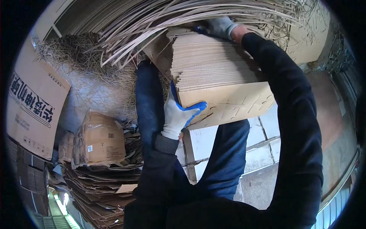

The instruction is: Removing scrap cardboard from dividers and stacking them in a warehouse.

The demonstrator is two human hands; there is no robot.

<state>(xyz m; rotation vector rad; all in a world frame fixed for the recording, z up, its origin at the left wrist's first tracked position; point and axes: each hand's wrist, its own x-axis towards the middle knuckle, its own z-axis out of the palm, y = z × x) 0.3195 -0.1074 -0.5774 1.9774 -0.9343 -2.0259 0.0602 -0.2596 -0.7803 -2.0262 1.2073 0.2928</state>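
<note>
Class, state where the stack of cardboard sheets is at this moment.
In the head view, the cardboard stack sits right of centre in the upper half, between the left hand at its near left corner and the right hand at its far end.

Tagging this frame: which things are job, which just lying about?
Likely job:
cardboard stack
left hand, gripping its near corner
right hand, at its far end

Likely lying about:
printed carton
brown box
flattened cardboard pile
shredded scraps
long strips
</note>
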